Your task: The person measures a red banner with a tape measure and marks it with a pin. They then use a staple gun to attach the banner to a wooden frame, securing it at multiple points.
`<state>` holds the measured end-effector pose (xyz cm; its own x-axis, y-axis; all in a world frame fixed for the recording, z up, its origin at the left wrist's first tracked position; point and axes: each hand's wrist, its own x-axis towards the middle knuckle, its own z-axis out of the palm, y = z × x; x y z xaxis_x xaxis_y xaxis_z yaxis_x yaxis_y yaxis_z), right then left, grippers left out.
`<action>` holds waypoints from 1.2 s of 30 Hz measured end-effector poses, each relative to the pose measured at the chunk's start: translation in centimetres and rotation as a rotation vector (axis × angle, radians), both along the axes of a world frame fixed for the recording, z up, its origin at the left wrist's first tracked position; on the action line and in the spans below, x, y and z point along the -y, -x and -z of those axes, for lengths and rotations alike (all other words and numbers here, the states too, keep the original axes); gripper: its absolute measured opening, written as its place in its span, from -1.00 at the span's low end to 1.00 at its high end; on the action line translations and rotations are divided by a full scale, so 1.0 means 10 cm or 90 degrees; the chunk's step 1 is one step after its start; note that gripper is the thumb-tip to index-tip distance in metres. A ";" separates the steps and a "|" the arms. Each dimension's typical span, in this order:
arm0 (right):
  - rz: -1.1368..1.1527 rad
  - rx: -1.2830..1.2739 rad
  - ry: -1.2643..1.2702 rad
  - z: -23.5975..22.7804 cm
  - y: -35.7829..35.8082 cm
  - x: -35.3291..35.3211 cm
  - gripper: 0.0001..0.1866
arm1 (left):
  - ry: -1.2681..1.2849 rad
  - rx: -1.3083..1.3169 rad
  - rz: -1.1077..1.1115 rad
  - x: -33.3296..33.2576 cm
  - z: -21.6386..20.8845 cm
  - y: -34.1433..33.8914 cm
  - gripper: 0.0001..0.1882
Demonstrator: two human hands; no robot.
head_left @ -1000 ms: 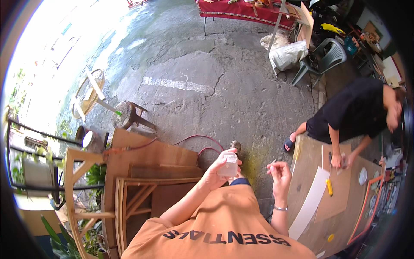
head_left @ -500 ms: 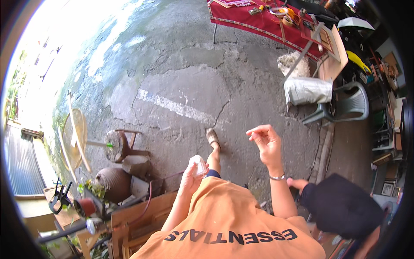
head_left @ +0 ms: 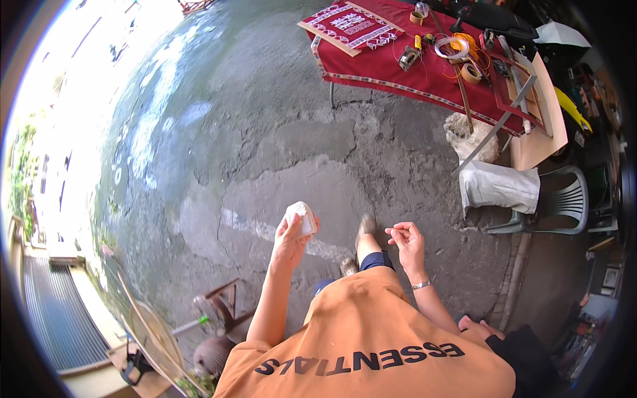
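My left hand [head_left: 286,244] is raised in front of my body, its fingers closed around a small white box-like piece [head_left: 304,217] with rounded corners. What kind of container it is, I cannot make out. To the right, my right hand [head_left: 407,245] is held up with thumb and fingertips pressed together. Anything pinched there is too small to see. Both hands are over the concrete floor [head_left: 279,186], apart from each other and touching nothing else around them.
Ahead on the right stands a table with a red cloth [head_left: 371,66], bearing a patterned woven piece [head_left: 352,25], orange cord [head_left: 474,45] and tape rolls. A fluffy white animal [head_left: 470,138], a draped chair [head_left: 564,205] and a seated person's dark clothing [head_left: 524,361] are at the right.
I have stepped forward, so the table sits closer and more of it shows. My left hand has risen with the white piece; the right hand has come lower and its fingers remain pinched.
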<state>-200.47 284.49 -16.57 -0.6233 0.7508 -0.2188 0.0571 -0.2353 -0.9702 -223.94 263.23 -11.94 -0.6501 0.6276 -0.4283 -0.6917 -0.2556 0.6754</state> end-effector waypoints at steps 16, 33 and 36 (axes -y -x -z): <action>0.177 -0.064 0.044 0.66 4.26 -3.00 -0.92 | 0.075 0.028 0.197 -3.48 0.52 3.78 -0.59; 0.681 -0.053 0.198 1.45 6.97 -4.08 -0.89 | 0.138 -0.766 0.542 -9.12 1.50 7.66 -0.50; 0.783 -0.054 0.223 1.41 7.25 -4.05 -0.86 | 0.045 -0.766 0.569 -9.81 1.69 7.62 -0.46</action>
